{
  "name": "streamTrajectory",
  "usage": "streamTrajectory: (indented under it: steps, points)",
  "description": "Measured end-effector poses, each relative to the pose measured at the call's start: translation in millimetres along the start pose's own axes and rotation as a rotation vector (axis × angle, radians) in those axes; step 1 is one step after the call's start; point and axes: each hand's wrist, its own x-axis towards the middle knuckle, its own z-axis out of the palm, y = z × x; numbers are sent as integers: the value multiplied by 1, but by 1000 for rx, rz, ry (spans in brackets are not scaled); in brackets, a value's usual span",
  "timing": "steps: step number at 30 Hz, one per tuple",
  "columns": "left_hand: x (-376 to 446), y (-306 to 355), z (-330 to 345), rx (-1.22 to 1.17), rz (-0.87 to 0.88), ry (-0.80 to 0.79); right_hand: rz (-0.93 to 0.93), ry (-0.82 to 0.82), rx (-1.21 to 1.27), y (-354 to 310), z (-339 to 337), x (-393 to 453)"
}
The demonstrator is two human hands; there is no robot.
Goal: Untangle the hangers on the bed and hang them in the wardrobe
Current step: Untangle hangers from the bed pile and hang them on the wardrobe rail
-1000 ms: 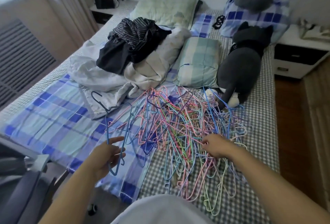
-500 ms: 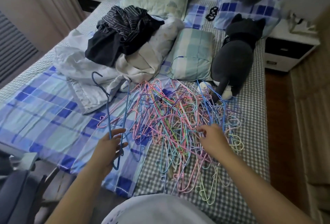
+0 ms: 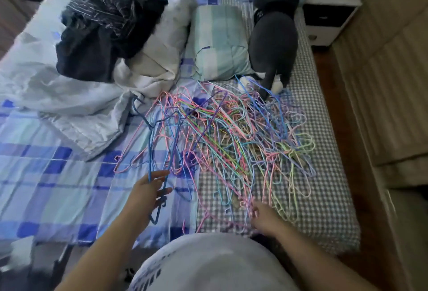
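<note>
A tangled heap of thin wire hangers in pink, blue, green, purple and yellow covers the middle of the bed. My left hand grips a blue hanger by its lower bar, so it stands upright at the heap's left edge with its hook pointing away from me. My right hand rests at the near edge of the heap, its fingers closed on a pink hanger. No wardrobe is in view.
A pile of dark and white clothes lies on the bed's far left. A pale checked pillow and a grey plush cat lie behind the heap. A white nightstand and wooden floor are on the right.
My right hand has drawn back from the middle of the heap to its near edge. The view has tilted down and closer. My left hand still holds the blue hanger upright.
</note>
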Motion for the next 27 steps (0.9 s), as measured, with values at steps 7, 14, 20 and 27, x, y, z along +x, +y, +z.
streamTrajectory:
  steps: [7, 14, 20, 27]
  points:
    - [10, -15, -31, 117, 13, 25, -22, -3, -296, 4, 65, 4]
    - [15, -12, -34, 150, 73, -26, -82, 239, -344, 5, 73, 7]
    - [23, 8, -28, 70, 160, -39, -164, 516, 86, 18, 57, -22]
    - [23, 19, -6, 55, 204, -71, 126, 535, 436, 39, 52, -37]
